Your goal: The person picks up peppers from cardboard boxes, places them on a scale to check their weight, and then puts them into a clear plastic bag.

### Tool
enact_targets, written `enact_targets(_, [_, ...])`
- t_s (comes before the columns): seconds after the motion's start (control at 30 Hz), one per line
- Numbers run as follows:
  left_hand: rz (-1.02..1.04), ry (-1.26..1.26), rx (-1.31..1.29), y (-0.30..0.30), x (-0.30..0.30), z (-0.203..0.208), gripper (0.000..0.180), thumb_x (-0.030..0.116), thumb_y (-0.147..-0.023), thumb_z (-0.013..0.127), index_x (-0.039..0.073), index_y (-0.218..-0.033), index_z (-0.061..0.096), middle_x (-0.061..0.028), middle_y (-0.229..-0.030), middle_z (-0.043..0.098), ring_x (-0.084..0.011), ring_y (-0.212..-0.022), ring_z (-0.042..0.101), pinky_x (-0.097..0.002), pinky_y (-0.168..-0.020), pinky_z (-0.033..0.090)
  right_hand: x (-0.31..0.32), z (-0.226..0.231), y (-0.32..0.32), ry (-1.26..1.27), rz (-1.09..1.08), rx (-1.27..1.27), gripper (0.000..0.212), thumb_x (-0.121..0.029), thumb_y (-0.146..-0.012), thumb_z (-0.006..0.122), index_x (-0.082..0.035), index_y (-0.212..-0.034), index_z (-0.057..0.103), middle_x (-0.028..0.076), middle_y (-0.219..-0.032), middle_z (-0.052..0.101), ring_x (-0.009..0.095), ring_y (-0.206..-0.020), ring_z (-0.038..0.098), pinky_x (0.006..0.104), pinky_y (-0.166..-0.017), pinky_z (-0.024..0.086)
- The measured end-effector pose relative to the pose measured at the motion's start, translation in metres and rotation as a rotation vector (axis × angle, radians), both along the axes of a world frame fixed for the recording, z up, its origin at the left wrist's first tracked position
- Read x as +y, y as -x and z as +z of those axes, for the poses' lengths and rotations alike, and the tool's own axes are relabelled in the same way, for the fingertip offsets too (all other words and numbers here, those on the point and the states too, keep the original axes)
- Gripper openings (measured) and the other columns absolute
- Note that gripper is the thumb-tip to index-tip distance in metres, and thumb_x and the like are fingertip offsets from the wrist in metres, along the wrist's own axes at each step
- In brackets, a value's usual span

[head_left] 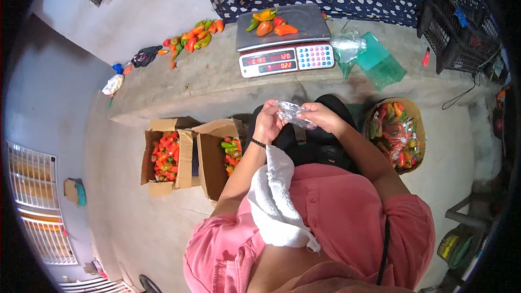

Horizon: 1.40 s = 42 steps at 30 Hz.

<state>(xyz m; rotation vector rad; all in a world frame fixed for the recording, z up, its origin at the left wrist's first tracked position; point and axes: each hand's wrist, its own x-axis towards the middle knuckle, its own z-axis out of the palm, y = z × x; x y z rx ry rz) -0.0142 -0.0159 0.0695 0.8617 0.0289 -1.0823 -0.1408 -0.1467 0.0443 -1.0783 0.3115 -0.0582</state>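
Observation:
A transparent plastic bag [293, 113] is stretched between my two hands above my lap. My left hand [267, 123] pinches its left end, and my right hand [321, 118] grips the right end. Nothing shows inside the bag. Beyond my hands, a digital scale [252, 54] stands on a concrete ledge, its red display lit. Several orange, red, green and yellow peppers [286, 30] lie on its dark platform. To the left on the ledge is a loose pile of mixed peppers [202, 35].
Two cardboard boxes [185, 154] of peppers stand left of my knees. At right is a container [421, 141] holding bagged peppers. Plastic bags in green [382, 62] and transparent film [348, 46] lie beside the scale. A black crate [461, 40] sits at the ledge's right end.

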Motion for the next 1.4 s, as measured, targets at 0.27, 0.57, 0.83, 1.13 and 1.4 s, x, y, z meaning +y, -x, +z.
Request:
enact_targets(0.27, [-0.282,-0.083,-0.751,0.021,0.019,0.010,0.025,-0.002,-0.079,0.054,0.007,-0.100,0.063,-0.0016,-0.071,0.055,-0.0125,-0.059,0.049,-0.0231,-0.055,0.038,-0.017,0.010,-0.005,0.317,-0.445,0.073,0.011,-0.014,-0.089,0.049,-0.003,-0.091,0.053,0.004,-0.077,0.055,0.010,-0.056,0.050,0.0233,-0.049,0.043])
enact_targets(0.57, [0.255,-0.404,-1.617,-0.005,0.029,0.063,0.033,-0.007,-0.073,0.052,0.005,-0.102,0.062,-0.0141,-0.097,0.053,-0.0276,-0.086,0.054,-0.0313,-0.075,0.044,0.013,0.102,0.008,0.378,-0.436,-0.223,0.028,0.008,-0.078,0.049,-0.004,-0.104,0.050,0.006,-0.099,0.048,0.010,-0.061,0.050,0.0229,-0.057,0.045])
enact_targets(0.83, [0.364,-0.096,-1.731,0.013,0.054,0.120,0.033,-0.008,-0.073,0.049,0.001,-0.103,0.059,-0.0151,-0.104,0.057,-0.0253,-0.081,0.058,-0.0289,-0.067,0.047,0.031,0.161,0.032,0.575,-0.479,-0.406,0.031,0.006,-0.075,0.049,-0.006,-0.104,0.051,0.004,-0.093,0.049,0.009,-0.064,0.052,0.0225,-0.056,0.044])
enact_targets(1.13, [0.014,-0.459,-1.601,-0.012,-0.001,-0.027,0.036,-0.004,-0.070,0.049,0.000,-0.105,0.057,-0.0204,-0.105,0.054,-0.0379,-0.088,0.056,-0.0398,-0.075,0.047,-0.033,0.053,-0.042,1.341,-0.321,-0.081,0.021,-0.006,-0.076,0.057,-0.003,-0.097,0.058,0.012,-0.093,0.058,0.021,-0.074,0.058,0.0317,-0.067,0.046])
enact_targets(1.4, [-0.223,-0.547,-1.664,-0.017,-0.005,-0.050,0.038,-0.002,-0.071,0.049,0.003,-0.108,0.057,-0.0180,-0.113,0.054,-0.0351,-0.097,0.055,-0.0405,-0.082,0.047,-0.098,0.000,-0.114,1.677,-0.666,0.163,0.027,-0.021,-0.066,0.067,-0.012,-0.090,0.063,0.014,-0.087,0.059,0.033,-0.085,0.056,0.0439,-0.075,0.045])
